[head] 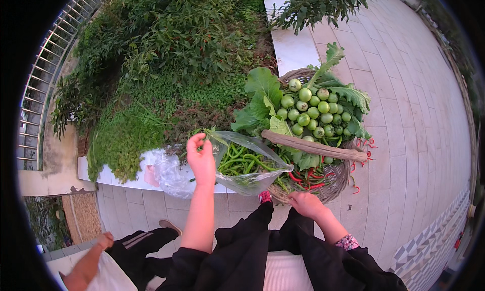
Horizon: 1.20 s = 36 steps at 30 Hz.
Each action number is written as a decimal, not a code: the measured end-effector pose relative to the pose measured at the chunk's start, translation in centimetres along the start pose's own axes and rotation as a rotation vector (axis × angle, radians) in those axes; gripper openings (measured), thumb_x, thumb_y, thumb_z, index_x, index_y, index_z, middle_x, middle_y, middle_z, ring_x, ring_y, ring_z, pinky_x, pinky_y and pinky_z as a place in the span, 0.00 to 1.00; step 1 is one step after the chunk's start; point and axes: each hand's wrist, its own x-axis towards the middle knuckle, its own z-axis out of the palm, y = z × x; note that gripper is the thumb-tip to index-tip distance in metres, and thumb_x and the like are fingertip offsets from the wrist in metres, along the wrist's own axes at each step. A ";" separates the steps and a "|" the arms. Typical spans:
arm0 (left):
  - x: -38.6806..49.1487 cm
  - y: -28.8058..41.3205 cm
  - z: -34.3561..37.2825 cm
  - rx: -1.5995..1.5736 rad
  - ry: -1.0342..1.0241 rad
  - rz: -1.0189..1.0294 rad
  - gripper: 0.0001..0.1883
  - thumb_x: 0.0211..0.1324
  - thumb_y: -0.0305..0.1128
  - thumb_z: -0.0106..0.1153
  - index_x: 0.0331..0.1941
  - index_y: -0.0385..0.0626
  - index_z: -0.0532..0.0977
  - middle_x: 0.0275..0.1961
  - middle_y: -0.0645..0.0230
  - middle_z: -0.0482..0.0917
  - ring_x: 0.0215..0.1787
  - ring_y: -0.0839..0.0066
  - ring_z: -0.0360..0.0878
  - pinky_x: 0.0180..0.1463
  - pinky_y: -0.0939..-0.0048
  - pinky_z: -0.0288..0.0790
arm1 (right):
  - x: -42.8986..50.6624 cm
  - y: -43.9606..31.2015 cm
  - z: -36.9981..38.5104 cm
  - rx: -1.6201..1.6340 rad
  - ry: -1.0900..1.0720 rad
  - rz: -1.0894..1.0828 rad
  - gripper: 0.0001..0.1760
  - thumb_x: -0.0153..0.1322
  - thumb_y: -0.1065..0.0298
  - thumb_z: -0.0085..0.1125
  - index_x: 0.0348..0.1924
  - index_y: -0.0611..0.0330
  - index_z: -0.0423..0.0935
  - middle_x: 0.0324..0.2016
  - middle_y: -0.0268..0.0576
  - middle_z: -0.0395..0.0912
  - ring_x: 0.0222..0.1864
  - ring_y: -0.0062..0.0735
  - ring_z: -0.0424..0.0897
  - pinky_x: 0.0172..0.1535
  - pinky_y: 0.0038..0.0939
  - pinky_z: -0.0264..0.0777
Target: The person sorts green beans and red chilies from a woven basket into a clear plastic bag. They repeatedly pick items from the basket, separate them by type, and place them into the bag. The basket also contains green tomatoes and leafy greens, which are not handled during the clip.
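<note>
My left hand is raised at the left edge of a clear plastic bag, its fingers curled. Green leaves show around the fingertips; whether they are pinched is hidden. Inside the open-mouthed bag lie long green chilli peppers. The bag leans against a wicker basket with a thick wooden handle. My right hand closes on the basket's near rim. Green tomatoes and large leafy greens fill its far side. Red chilli peppers lie in the near side.
Loose red chillies are scattered on the paving right of the basket. Crumpled plastic bags lie on the white ledge bordering a planted bed. At lower left is another person. A metal railing runs along the left.
</note>
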 end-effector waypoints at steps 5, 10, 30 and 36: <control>5.0 -3.7 -0.9 -0.049 0.038 -0.251 0.23 0.51 0.31 0.59 0.52 0.45 0.65 0.43 0.65 0.72 0.45 0.76 0.66 0.50 0.73 0.61 | 0.1 0.1 0.3 -0.020 0.007 0.001 0.15 0.66 0.58 0.49 0.40 0.57 0.74 0.31 0.52 0.77 0.35 0.49 0.77 0.40 0.43 0.71; 5.4 -2.2 1.0 -0.056 0.016 -0.479 0.26 0.49 0.33 0.62 0.53 0.46 0.65 0.39 0.66 0.74 0.37 0.78 0.71 0.41 0.72 0.65 | -0.2 0.6 0.4 -0.031 0.011 0.020 0.15 0.66 0.58 0.48 0.40 0.56 0.74 0.31 0.52 0.78 0.35 0.49 0.77 0.40 0.43 0.71; 9.0 -5.7 -5.0 -0.088 0.220 -0.131 0.13 0.55 0.31 0.55 0.44 0.41 0.73 0.37 0.69 0.77 0.36 0.81 0.72 0.41 0.81 0.66 | 0.4 1.1 -0.2 0.006 0.010 -0.019 0.15 0.66 0.58 0.46 0.39 0.58 0.74 0.30 0.55 0.77 0.35 0.51 0.77 0.39 0.44 0.71; 4.2 -4.9 -3.7 0.086 -0.025 -0.221 0.23 0.52 0.40 0.59 0.48 0.39 0.69 0.42 0.66 0.73 0.44 0.76 0.69 0.49 0.75 0.64 | 1.7 0.7 -1.5 0.049 0.131 -0.056 0.19 0.65 0.61 0.49 0.49 0.55 0.68 0.29 0.55 0.77 0.34 0.50 0.77 0.38 0.44 0.71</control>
